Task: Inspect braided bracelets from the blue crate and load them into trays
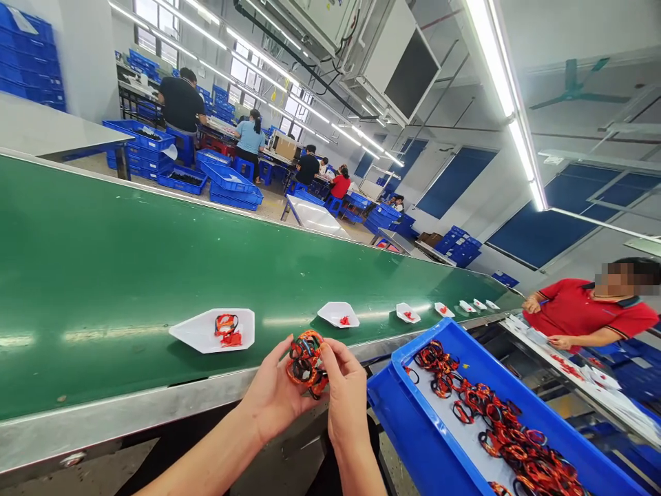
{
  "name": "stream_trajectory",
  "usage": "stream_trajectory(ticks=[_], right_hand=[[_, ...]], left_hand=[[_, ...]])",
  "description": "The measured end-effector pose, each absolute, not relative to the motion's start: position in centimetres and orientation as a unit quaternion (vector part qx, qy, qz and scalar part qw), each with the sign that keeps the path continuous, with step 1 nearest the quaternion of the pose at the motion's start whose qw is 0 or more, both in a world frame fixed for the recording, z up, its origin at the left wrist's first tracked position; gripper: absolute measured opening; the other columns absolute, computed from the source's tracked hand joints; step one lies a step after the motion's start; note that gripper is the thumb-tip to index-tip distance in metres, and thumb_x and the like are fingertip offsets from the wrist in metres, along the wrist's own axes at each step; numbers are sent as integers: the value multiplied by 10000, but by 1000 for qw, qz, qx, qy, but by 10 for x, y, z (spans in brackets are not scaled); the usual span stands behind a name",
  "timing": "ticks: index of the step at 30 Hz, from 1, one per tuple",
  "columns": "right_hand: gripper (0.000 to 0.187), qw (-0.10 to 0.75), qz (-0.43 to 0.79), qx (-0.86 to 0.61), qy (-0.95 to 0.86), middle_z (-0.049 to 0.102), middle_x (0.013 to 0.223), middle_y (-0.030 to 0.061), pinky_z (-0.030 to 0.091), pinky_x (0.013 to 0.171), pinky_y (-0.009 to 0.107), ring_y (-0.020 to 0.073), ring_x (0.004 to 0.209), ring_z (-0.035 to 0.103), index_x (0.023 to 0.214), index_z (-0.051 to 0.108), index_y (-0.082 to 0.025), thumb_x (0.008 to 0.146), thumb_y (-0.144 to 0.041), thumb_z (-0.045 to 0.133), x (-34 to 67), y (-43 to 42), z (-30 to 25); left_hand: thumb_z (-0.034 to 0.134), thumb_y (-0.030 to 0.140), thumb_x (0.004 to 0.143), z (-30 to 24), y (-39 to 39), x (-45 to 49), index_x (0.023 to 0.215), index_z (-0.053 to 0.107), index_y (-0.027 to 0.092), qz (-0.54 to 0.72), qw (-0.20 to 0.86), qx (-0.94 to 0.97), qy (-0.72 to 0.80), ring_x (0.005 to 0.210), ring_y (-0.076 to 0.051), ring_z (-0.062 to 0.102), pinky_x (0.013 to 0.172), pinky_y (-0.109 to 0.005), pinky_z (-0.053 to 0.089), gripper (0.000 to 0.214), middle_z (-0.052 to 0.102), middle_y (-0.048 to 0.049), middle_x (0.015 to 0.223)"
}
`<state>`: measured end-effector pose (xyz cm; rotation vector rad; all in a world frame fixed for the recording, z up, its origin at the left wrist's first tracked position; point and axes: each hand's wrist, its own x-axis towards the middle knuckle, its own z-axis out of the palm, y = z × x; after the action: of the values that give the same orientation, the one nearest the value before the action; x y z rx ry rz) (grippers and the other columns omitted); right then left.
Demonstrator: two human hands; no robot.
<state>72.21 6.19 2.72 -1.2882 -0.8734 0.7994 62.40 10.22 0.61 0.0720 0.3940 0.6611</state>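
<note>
A small bunch of orange-and-black ring-shaped parts (306, 362) sits between my hands, just off the belt's near edge. My left hand (276, 393) cups it from the left and below. From the right, my right hand (343, 382) grips the same bunch between thumb and fingers. Past my hands, a white boat-shaped tray (196, 331) on the green conveyor belt (155, 255) holds one such ring and some small red pieces (231, 339). To my right stands a blue bin (428, 406) with a heap of the same rings (496, 413).
More white trays (338, 310) with red pieces line the belt toward the right. A co-worker in a red shirt (578, 313) is beside a bench (593, 386) at far right. Other people sit at tables behind the belt, among stacked blue crates (232, 182).
</note>
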Motion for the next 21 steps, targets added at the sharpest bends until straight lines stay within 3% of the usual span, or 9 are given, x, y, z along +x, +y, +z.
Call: stream_trajectory(ticks=[6,14,17,21], right_hand=[[285,679,405,-522,-321,683,918,61,472,692,228,140,789,602,931,685,-150,743,-364,692,722,64,26],[105,724,613,-296,-111,612,760,-9,465,576,190,88,665,557,799,662,-198,747,-288,678,735,73,26],[125,724,583,-331,-161,610,790,6,470,595,210,101,692,564,791,643,-203,775,-327,632,738,79,16],[300,684,353,-555,-316,613,764,41,458,575,264,141,659,567,857,628,-177,819,-450,509,745,102,4]], left_hand=[[609,414,781,2,103,616,863,600,150,326,925,38,193,759,-274,651,764,-469,490,277,682,-110,811],[642,345,776,10,101,588,1088,585,149,343,918,0,200,972,-311,624,908,-555,427,373,642,-149,1110],[625,334,788,13,104,579,1105,585,143,362,909,-13,206,998,-328,614,918,-598,409,372,640,-150,1132],[610,319,797,16,110,568,1104,583,140,391,895,-34,210,1019,-333,605,910,-613,415,357,631,-152,1163]])
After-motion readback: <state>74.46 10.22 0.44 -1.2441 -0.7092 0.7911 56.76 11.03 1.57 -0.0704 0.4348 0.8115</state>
